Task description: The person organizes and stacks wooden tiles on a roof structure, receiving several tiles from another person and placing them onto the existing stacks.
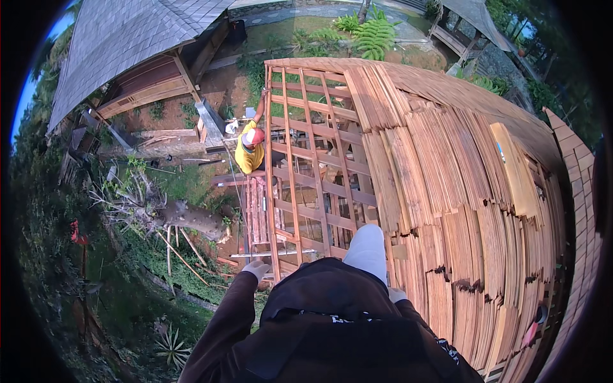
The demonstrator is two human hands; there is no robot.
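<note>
My left hand (257,269) is out to the left of my body, close to the outer wooden batten (274,220) of an open roof frame. It is small in view, and whether it touches the wood I cannot make out. Low beside my light-trousered leg (368,252), my right hand (397,295) shows only in part, near the edge of the stacked wooden shingles (440,153). The fingers of both hands are too small or hidden to read. Crossed battens and rafters (313,150) of the frame spread out in front of me.
Beyond the left edge, another person (250,150) in a yellow shirt and red-and-white cap reaches up to the frame. A pale plank (516,172) lies over the shingles at right. Ground shows through the frame's gaps. A shingled building (137,45) stands far left.
</note>
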